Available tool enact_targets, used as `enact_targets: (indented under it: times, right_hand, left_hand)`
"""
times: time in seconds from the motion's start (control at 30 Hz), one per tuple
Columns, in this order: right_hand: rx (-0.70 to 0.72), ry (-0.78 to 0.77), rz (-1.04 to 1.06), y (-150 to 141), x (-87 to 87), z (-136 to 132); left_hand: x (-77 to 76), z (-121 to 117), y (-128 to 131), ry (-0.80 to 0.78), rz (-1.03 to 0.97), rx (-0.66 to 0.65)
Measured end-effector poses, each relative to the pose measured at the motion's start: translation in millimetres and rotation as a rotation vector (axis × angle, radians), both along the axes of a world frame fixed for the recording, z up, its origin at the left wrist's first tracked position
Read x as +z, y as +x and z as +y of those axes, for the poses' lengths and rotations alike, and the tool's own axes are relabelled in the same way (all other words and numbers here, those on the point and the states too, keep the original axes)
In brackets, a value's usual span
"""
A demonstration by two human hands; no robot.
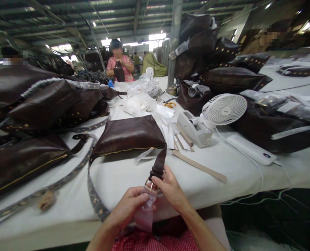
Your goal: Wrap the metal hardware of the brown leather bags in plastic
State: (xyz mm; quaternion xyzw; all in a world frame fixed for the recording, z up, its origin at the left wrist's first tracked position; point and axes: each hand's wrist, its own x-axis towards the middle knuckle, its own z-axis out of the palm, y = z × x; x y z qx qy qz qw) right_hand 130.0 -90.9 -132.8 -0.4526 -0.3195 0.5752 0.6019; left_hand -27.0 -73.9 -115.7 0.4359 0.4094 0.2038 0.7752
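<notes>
A dark brown leather bag [130, 134] with a gold zipper lies on the white table in front of me. Its short strap [160, 160] runs toward me and ends in a gold buckle [150, 185]. My right hand [170, 186] grips the strap at the buckle, thumb on top. In my left hand [131, 202], thumb and fingers pinch a clear plastic film [147, 205] at the buckle, and the film hangs below it. The bag's long studded strap [93, 188], wrapped in plastic, curves down at the left behind my left forearm.
More brown bags are piled at the left [45, 104] and right [209, 52]. A white fan [225, 109], a tape dispenser [194, 127], paper strips [173, 137] and a white power bank [251, 150] with cables sit at the right. Orange-handled pliers [169, 104] lie farther back. A co-worker [121, 64] stands beyond.
</notes>
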Motion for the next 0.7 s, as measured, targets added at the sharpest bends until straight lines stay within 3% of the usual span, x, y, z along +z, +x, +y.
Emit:
enact_targets:
  times: [0.4,0.7]
  right_hand:
    - [0.007,0.032,0.031,2.5,-0.4,-1.3]
    - [-0.019,-0.013,0.060,-0.7,-1.1,1.0]
  left_hand:
    - [-0.1,-0.9,4.9,-0.032,-0.065,0.104]
    - [-3.2,0.4,7.0,0.034,-0.058,0.095]
